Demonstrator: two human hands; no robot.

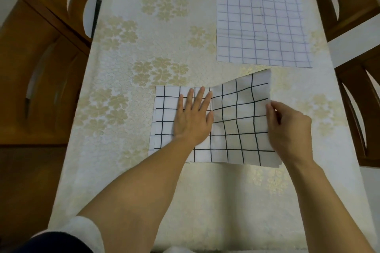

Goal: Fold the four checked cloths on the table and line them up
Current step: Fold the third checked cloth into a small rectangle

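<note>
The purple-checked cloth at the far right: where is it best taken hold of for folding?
Probably by its two near corners, coming from the person's side. The purple-checked cloth lies flat and spread open on the table, so nothing in the middle stands up to pinch; its near edge is straight and clear of the black-checked cloth.

Open room runs along the left half of the counter (127,51) and across its far middle. A flat pale-checked cloth (259,18) fills the far right. The black-checked cloth (236,125), its right part lifted, lies near centre, with a narrow gap between the two. Both long sides are flanked by wooden chairs (51,26).
</note>
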